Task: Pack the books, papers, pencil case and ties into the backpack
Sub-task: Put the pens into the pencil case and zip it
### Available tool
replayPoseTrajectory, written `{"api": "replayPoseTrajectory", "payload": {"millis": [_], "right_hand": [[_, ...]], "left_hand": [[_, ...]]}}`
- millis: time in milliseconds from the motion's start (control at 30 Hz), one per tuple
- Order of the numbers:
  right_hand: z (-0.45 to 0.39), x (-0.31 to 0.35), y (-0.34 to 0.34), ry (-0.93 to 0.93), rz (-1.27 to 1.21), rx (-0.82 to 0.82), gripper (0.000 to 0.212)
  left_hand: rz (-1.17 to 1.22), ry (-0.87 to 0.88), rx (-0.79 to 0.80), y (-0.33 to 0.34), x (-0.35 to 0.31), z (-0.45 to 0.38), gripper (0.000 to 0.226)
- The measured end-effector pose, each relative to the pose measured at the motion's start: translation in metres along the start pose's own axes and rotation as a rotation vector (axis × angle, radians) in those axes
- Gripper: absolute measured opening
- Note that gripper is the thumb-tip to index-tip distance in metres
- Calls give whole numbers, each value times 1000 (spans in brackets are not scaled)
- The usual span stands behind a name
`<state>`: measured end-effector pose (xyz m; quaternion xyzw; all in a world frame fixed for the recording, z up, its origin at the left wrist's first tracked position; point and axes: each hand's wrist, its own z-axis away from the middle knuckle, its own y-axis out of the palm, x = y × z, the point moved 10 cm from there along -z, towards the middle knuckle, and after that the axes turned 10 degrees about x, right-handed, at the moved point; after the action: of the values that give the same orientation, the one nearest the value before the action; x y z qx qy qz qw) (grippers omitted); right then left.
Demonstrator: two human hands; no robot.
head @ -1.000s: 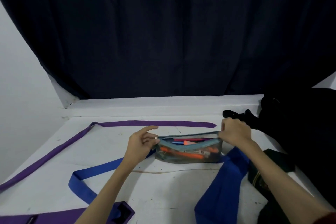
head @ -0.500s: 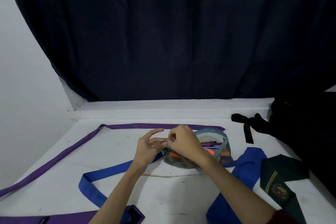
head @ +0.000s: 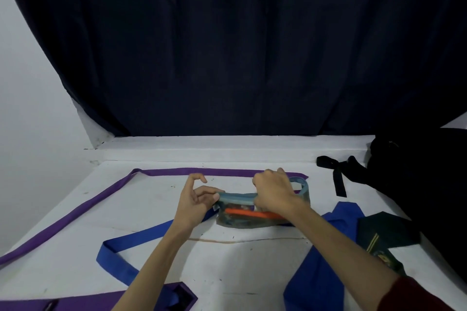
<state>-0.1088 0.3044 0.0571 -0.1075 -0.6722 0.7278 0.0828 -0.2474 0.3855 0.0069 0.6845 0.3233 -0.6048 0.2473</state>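
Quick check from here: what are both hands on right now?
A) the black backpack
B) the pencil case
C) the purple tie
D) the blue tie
B: the left hand pinches the left end of the pencil case and the right hand grips its top edge; the ties lie on the table.

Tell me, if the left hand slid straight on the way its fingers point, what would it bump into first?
The left hand points right and already pinches the near end of the pencil case. Pushed further along, it would probably meet the right hand gripping the case's top edge, though depth is hard to judge.
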Motion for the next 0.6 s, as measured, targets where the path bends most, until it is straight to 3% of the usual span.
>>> {"api": "replayPoseTrajectory", "payload": {"millis": [100,267,333,467,533,600], "right_hand": [[-1,-8,2,17,-98,2,8],[6,-52,19,2,-582,132,14],[11,-55,25,-40,-584,171,19],[15,-44,31,-124,-481,202,39],[19,-39,35,-161,-498,253,42],[22,-36,42,-192,-451,302,40]], "left_hand": [[-47,-22,32,3,-1,-2,33],[-340,-89,175,10,-15,-11,25],[-627,-125,342,33,-24,-15,27],[-1304,-185,622,99,-16,-34,82],[-1375,-314,748,121,9,-40,91],[-1365,-348,786,131,23,-45,81]]}}
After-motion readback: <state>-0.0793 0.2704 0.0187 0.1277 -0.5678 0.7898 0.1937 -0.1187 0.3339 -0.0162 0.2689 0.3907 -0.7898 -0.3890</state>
